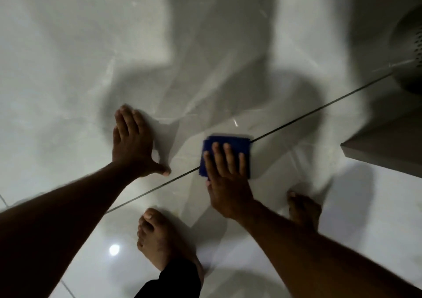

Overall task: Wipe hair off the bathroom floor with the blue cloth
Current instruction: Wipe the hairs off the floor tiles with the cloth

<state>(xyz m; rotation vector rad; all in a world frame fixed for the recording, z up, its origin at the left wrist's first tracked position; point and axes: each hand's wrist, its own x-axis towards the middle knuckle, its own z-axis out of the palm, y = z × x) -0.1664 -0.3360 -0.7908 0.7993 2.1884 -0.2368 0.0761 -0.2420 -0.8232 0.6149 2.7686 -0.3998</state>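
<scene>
Head view shows my right hand point(225, 179) pressed flat on the blue cloth point(225, 151), which lies folded into a small square on the bathroom floor point(68, 69), straddling the dark grout line point(319, 108) that runs diagonally across the glossy pale tiles. That grip is open, fingers spread along the cloth and palm bearing down; nothing is pinched, the cloth is only trapped between hand and tile. I judge it light, soft and limp, so it should slide easily on this slick surface and could bunch or slip out if I press unevenly; better to keep the whole palm over its middle than drag it by an edge. My left hand point(134, 142) is also open and empty, planted flat on the tile well to the left as a brace, arm stretched forward. My bare feet point(159, 236) stand just behind both hands. Any hair is too fine and the picture too blurred to make out
</scene>
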